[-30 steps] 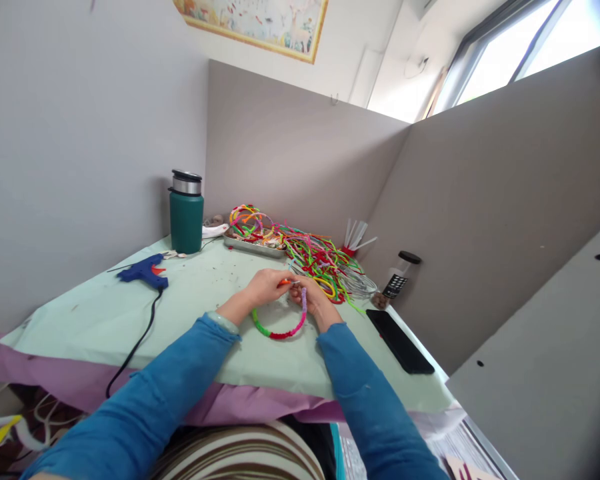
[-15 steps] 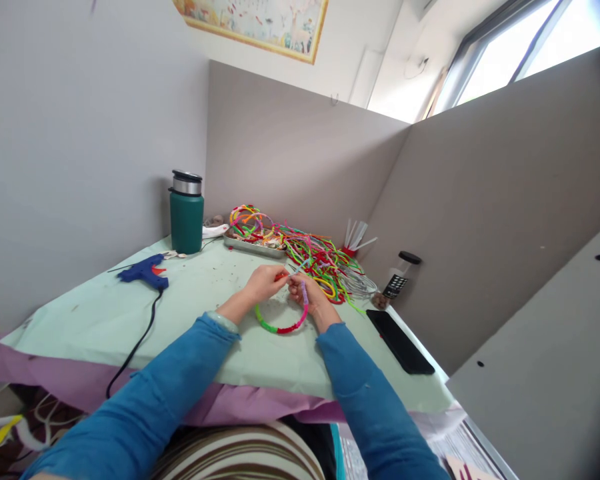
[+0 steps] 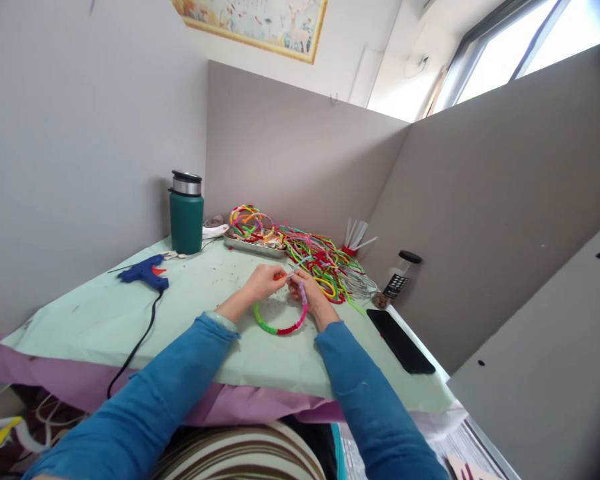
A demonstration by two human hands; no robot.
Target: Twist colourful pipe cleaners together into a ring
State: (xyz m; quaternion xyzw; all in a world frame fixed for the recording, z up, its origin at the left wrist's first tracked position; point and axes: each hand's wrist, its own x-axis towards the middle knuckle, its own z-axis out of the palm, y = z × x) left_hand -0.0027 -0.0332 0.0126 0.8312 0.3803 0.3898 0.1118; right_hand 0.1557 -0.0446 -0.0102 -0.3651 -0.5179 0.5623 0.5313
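Observation:
Both hands meet over the middle of the table at a ring-shaped headband (image 3: 281, 331), wrapped in green, red, pink and purple fuzzy pipe cleaner. My left hand (image 3: 261, 283) is closed in a pinch on the far left part of the ring, where a bit of orange shows at the fingertips. My right hand (image 3: 314, 299) is closed around the far right part, beside the purple wrapping. From between the fingertips a light blue pipe cleaner (image 3: 302, 263) sticks out to the upper right. The fingers hide the far section of the ring.
A heap of coloured pipe cleaners (image 3: 320, 260) lies just beyond the hands, beside a metal tray (image 3: 255, 248) holding more wrapped rings. At left are a blue glue gun (image 3: 145, 272) with its cord and a green bottle (image 3: 187, 223). A black phone (image 3: 400, 341) lies at right, near a black-lidded jar (image 3: 399, 280).
The light blue pipe cleaner's free end has tilted slightly at the fingertips. Both hands stay on the headband in almost the same place.

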